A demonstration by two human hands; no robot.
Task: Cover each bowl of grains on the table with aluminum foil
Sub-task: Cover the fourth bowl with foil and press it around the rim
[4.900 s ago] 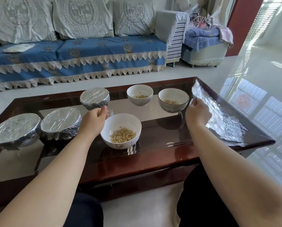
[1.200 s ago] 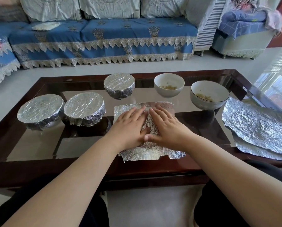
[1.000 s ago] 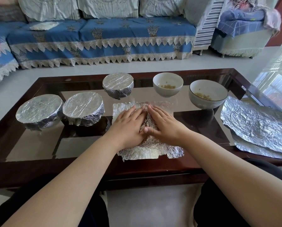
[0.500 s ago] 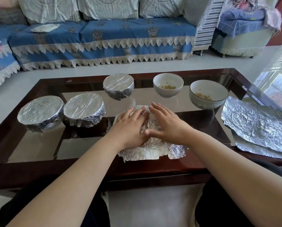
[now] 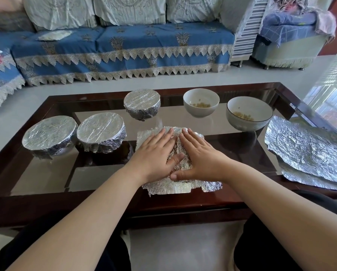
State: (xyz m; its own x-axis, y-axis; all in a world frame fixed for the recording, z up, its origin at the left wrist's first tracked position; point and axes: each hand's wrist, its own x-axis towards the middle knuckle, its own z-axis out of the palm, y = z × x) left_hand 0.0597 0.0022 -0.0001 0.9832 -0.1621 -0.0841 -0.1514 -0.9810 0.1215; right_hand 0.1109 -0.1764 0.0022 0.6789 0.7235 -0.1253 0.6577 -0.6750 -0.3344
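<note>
A big blue sofa [image 5: 124, 47] with pale cushions is sitting far back at 12 o'clock, and a small blue chair [image 5: 288, 36] is sitting at 1 o'clock. A dark wood table [image 5: 36, 204] with a glass top is filling the middle.

At 3 o'clock on the table, spare foil sheets [image 5: 308, 151] are lying flat in a little pile, and they are looking crinkly.

At 9 o'clock, two foil-covered bowls are sitting side by side and touching: the left covered bowl [image 5: 49, 136] and the middle covered bowl [image 5: 101, 132]. A third covered bowl [image 5: 142, 103] is sitting farther back at 11 o'clock, apart from them.

Two bowls are sitting open with grains inside. The white open bowl [image 5: 200, 102] is at 12 o'clock. The dark-rimmed open bowl [image 5: 248, 116] is at 1 o'clock, near the spare sheets.

In the middle, close to the near edge of the table, a foil sheet [image 5: 171, 187] is lying over something round. What is under it is hidden. The foil edges are sticking out flat in front and at the back.

The left hand [image 5: 155, 153] and the right hand [image 5: 200, 153] are both pressing down flat on this foil, side by side. The fingers are lying straight and close together, pointing away toward 12 o'clock. The two thumbs are nearly touching in the middle.
</note>
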